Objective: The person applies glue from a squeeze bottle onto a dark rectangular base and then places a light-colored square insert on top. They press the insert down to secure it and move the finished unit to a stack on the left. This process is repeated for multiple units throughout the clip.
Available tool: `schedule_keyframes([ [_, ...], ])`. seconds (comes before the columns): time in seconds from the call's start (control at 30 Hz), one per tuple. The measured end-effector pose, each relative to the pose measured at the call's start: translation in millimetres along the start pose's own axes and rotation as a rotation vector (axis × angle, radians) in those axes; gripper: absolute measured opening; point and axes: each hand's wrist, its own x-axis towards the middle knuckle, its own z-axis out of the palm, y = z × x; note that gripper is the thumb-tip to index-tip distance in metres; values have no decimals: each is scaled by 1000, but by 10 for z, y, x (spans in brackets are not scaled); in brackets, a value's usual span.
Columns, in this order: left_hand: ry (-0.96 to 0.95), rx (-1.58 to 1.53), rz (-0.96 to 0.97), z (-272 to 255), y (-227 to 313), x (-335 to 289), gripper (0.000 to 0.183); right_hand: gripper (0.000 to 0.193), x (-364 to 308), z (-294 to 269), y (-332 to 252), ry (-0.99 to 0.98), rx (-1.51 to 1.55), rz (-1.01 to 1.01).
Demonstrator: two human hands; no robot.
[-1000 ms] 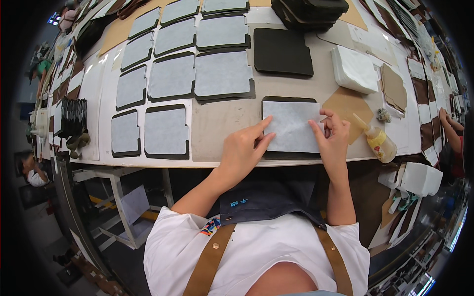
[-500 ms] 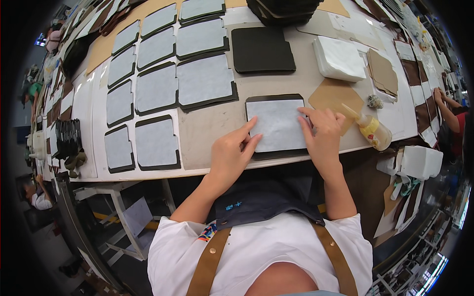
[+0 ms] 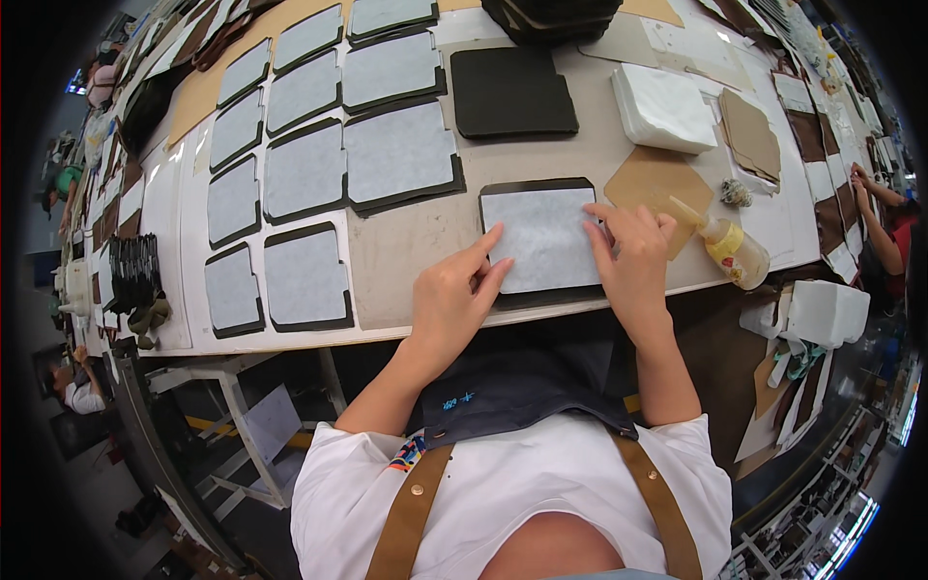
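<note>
In front of me on the table lies a light grey-white sheet (image 3: 543, 242) on a slightly larger black panel (image 3: 535, 185), whose dark margin shows along the top and bottom. My left hand (image 3: 454, 290) touches the sheet's left edge with index finger and thumb spread apart. At the opposite edge my right hand (image 3: 633, 251) rests its index finger and thumb, also apart, the other fingers partly curled. Neither hand grips anything. A squeeze bottle (image 3: 737, 253) with a pale nozzle leans over just right of my right hand, beside a tan card (image 3: 657, 193).
Rows of sheet-covered black panels (image 3: 307, 174) fill the table's left side. Beyond the sheet lie a stack of black panels (image 3: 512, 94), a white sheet stack (image 3: 662, 108) and brown pieces (image 3: 750, 140). A black bundle (image 3: 551, 17) stands at the back. Other people work at both sides.
Almost nothing differs; both hands stay at the sheet's edges. The whole view has shifted very slightly.
</note>
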Motion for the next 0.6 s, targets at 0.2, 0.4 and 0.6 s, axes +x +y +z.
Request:
schedule_keyframes([
  [0.2, -9, -1, -11, -18, 17, -12, 41, 17, 5, 6, 0, -6, 2, 2],
  [0.4, -36, -18, -70, -137, -17, 2, 35, 19, 13, 0, 9, -21, -10, -5],
  [0.6, -33, 54, -19, -228, -55, 55, 29, 21, 2, 7, 19, -40, -21, -11],
])
